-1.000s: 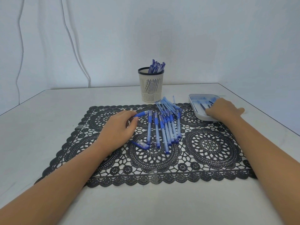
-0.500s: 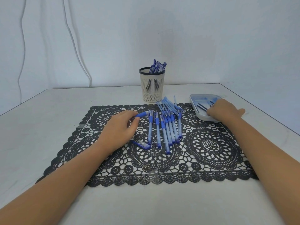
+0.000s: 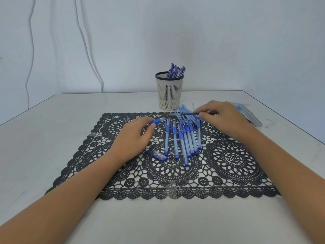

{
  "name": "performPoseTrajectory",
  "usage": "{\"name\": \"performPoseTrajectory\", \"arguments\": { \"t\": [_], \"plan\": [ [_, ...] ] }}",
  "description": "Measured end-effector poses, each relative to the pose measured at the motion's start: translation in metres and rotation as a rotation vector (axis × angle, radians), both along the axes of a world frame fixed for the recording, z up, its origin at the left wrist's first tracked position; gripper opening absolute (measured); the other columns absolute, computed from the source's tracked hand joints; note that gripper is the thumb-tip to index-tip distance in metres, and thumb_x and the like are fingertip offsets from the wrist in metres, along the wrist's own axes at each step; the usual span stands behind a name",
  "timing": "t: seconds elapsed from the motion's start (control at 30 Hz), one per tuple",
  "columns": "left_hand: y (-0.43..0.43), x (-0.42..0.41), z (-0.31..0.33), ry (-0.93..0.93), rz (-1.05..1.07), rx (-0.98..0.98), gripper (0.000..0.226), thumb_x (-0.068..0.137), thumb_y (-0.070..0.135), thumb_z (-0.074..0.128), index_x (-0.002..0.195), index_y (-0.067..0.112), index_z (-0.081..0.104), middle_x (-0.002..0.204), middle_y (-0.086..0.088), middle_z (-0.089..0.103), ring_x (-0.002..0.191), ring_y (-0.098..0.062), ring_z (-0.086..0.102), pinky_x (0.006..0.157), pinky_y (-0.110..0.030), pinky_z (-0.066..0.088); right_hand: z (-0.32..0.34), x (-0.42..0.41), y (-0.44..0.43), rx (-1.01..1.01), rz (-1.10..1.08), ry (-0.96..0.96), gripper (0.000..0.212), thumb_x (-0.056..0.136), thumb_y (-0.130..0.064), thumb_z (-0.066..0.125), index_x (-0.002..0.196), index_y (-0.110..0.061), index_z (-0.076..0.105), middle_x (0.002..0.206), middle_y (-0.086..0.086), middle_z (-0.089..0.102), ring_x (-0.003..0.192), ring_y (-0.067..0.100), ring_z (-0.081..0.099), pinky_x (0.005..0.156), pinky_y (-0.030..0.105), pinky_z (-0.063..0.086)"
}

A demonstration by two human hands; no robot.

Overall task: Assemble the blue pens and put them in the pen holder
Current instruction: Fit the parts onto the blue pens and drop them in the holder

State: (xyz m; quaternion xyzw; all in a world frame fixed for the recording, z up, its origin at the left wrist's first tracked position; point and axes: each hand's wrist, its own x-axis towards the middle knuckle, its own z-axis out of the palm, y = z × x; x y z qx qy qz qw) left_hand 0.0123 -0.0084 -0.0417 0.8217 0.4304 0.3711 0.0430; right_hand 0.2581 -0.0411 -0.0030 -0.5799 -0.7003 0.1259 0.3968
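Note:
My left hand [image 3: 133, 138] grips a blue pen barrel [image 3: 157, 121] on the black lace mat [image 3: 228, 173], its open end pointing right. My right hand [image 3: 223, 118] pinches a thin dark refill [image 3: 186, 113], held level above the pile and pointing left toward the barrel. Several blue pen barrels [image 3: 184, 138] lie side by side in the mat's middle. A loose blue cap [image 3: 158, 155] lies below my left hand. The cream pen holder [image 3: 169, 93] stands behind the mat with several finished pens in it.
A clear tray [image 3: 253, 118] with more pen parts sits at the right, partly hidden by my right hand. A tiny dark piece [image 3: 171, 153] lies on the mat near the cap. The white table's right edge runs close to the tray.
My right hand left the tray and moved left over the pen pile, carrying a refill. My left hand stayed in place with the barrel.

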Motion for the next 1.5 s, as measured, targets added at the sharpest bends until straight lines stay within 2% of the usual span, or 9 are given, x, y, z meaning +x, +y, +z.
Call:
{"name": "performPoseTrajectory", "arguments": {
  "t": [0.1, 0.67, 0.83, 0.9, 1.0, 1.07, 1.2, 1.37, 1.5],
  "plan": [
    [0.001, 0.000, -0.001, -0.003, -0.003, -0.006, 0.022, 0.094, 0.025, 0.049, 0.110, 0.018, 0.062, 0.075, 0.019, 0.053, 0.065, -0.005, 0.053, 0.060, -0.006, 0.034, 0.000, -0.006, -0.004, -0.017, 0.045, 0.010, 0.019, 0.089, -0.013, 0.058, 0.096, -0.024, 0.071, 0.088, -0.010, 0.063, 0.077, -0.002, 0.055, 0.062, -0.003, 0.036],
    [0.002, -0.001, -0.003, -0.006, -0.031, 0.017, 0.022, 0.094, 0.025, 0.050, 0.109, 0.015, 0.063, 0.080, 0.010, 0.059, 0.070, -0.012, 0.054, 0.062, -0.013, 0.036, -0.003, -0.009, -0.004, -0.004, 0.047, 0.000, 0.020, 0.090, -0.012, 0.057, 0.095, -0.024, 0.071, 0.082, -0.017, 0.059, 0.070, 0.005, 0.054, 0.057, 0.003, 0.039],
    [0.003, -0.002, -0.007, 0.088, -0.071, 0.083, 0.027, 0.092, 0.029, 0.051, 0.111, 0.013, 0.063, 0.088, 0.005, 0.062, 0.075, -0.005, 0.046, 0.071, -0.020, 0.035, -0.003, -0.012, -0.004, 0.046, 0.009, -0.217, 0.020, 0.088, -0.021, 0.056, 0.093, -0.034, 0.071, 0.082, -0.014, 0.060, 0.074, 0.007, 0.054, 0.080, 0.041, 0.046],
    [0.002, 0.000, -0.008, 0.132, -0.088, 0.117, 0.025, 0.092, 0.025, 0.054, 0.112, 0.012, 0.063, 0.091, 0.003, 0.064, 0.079, -0.005, 0.047, 0.073, -0.017, 0.035, -0.005, -0.020, -0.007, 0.070, 0.023, -0.315, 0.021, 0.089, -0.027, 0.054, 0.099, -0.036, 0.070, 0.084, -0.016, 0.060, 0.081, 0.008, 0.055, 0.086, 0.048, 0.042],
    [0.002, 0.000, -0.007, 0.131, -0.102, 0.118, 0.032, 0.092, 0.033, 0.049, 0.111, 0.012, 0.063, 0.094, 0.003, 0.065, 0.082, -0.004, 0.048, 0.073, -0.012, 0.033, -0.010, -0.034, -0.011, 0.109, 0.031, -0.462, 0.031, 0.092, -0.037, 0.050, 0.121, -0.041, 0.057, 0.105, -0.017, 0.063, 0.100, 0.006, 0.051, 0.089, 0.035, 0.030],
    [0.002, -0.001, -0.007, 0.106, -0.103, 0.100, 0.039, 0.090, 0.040, 0.043, 0.111, 0.014, 0.063, 0.094, 0.005, 0.065, 0.084, -0.005, 0.051, 0.075, -0.016, 0.037, -0.012, -0.035, -0.011, 0.096, 0.000, -0.489, 0.039, 0.091, -0.041, 0.049, 0.130, -0.042, 0.046, 0.114, -0.016, 0.059, 0.109, 0.009, 0.049, 0.090, 0.037, 0.028],
    [0.003, -0.001, -0.007, 0.062, -0.099, 0.075, 0.036, 0.089, 0.035, 0.045, 0.112, 0.013, 0.063, 0.090, 0.005, 0.063, 0.077, -0.006, 0.049, 0.071, -0.019, 0.037, -0.009, -0.026, -0.010, 0.070, -0.014, -0.219, 0.012, 0.088, -0.029, 0.054, 0.099, -0.034, 0.049, 0.089, -0.017, 0.057, 0.088, 0.008, 0.056, 0.093, 0.046, 0.041],
    [0.002, -0.001, -0.008, 0.087, -0.131, 0.102, 0.045, 0.089, 0.044, 0.038, 0.110, 0.014, 0.063, 0.094, 0.004, 0.065, 0.085, -0.007, 0.054, 0.075, -0.019, 0.040, -0.010, -0.036, -0.012, 0.032, 0.077, -0.071, 0.006, 0.087, -0.021, 0.060, 0.087, -0.027, 0.063, 0.080, -0.017, 0.061, 0.076, -0.003, 0.055, 0.069, 0.007, 0.040],
    [0.001, 0.000, -0.008, 0.102, -0.143, 0.128, 0.045, 0.089, 0.043, 0.038, 0.109, 0.013, 0.064, 0.094, 0.003, 0.066, 0.086, -0.008, 0.055, 0.077, -0.018, 0.041, -0.016, -0.048, -0.013, -0.018, 0.153, -0.005, 0.020, 0.088, -0.020, 0.060, 0.105, -0.027, 0.069, 0.090, -0.020, 0.064, 0.079, -0.014, 0.054, 0.068, -0.004, 0.035]
  ]
}}
